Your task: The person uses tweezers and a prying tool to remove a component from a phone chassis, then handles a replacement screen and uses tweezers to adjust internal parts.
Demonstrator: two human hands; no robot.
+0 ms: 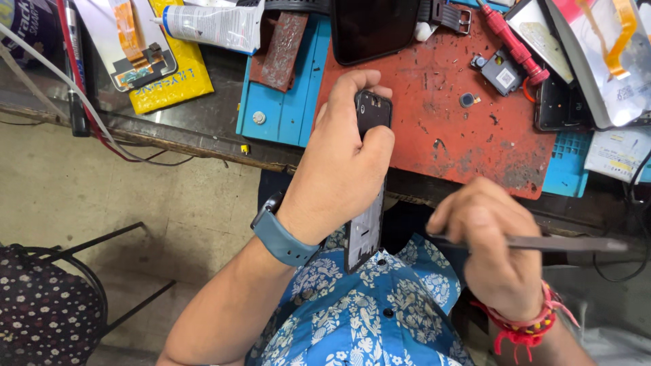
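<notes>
My left hand [342, 159] grips a dark phone frame [367, 224] on its long edge, holding it upright over the bench edge with its lower end near my blue flowered shirt [369, 305]. A blue watch [281, 234] sits on that wrist. My right hand [495, 247] is closed on grey metal tweezers [569, 242] that point to the right, a little to the right of the phone frame and apart from it. Red threads circle that wrist.
A worn red mat [447, 129] lies on a blue mat [281, 102] on the bench. On them are a black phone [373, 27], a red screwdriver [512, 41], small parts [500, 73], a white tube [210, 24], and a yellow packet [169, 88]. A patterned stool [41, 312] stands lower left.
</notes>
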